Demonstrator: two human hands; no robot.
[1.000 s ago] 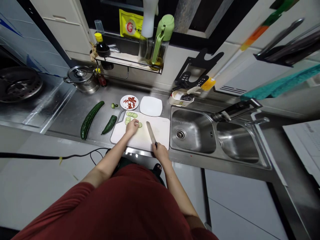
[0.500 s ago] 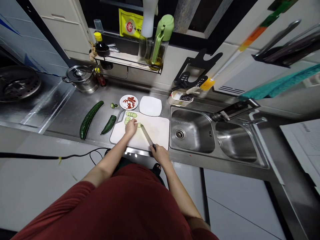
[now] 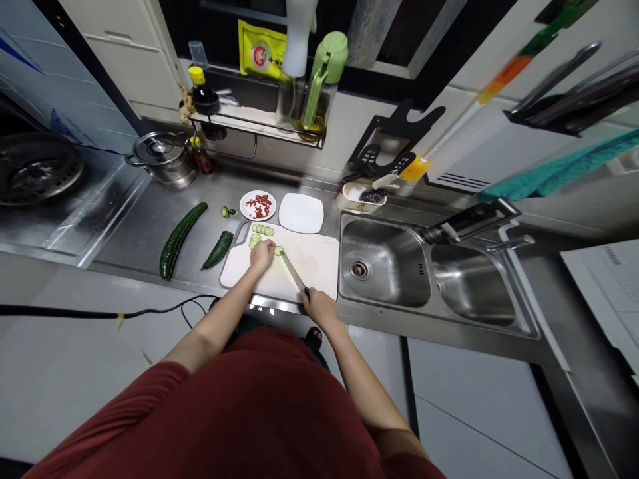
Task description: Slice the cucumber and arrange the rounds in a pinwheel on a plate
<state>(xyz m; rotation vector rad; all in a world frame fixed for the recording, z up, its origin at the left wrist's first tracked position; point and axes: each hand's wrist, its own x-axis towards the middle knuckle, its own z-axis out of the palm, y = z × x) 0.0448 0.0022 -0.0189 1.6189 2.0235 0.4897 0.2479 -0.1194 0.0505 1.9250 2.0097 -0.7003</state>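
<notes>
My right hand point(image 3: 319, 307) is wrapped around the handle of a kitchen knife point(image 3: 294, 271), whose blade points away and to the left over the white cutting board point(image 3: 314, 266). At the blade's tip lies a pale green cucumber slice point(image 3: 278, 251). Just left of it, my left hand point(image 3: 262, 256) rests on the board with its fingers drawn together; what they hold, if anything, is hidden. Beyond that hand, more cucumber slices point(image 3: 263, 230) lie in overlapping rows. A cut piece of cucumber point(image 3: 217, 251) and a long whole cucumber point(image 3: 182, 239) lie on the counter to the left.
Behind the board stand a plate of chopped red pieces point(image 3: 258, 205) and a white square plate point(image 3: 301, 213). Small cucumber ends point(image 3: 225, 211) lie nearby. A steel sink point(image 3: 384, 259) adjoins the board's right side. A lidded pot point(image 3: 164, 159) stands back left, below a bottle shelf point(image 3: 259, 125).
Hardly anything differs. Both hands, the knife and the slices stay in nearly the same places; the whole view has shifted very slightly.
</notes>
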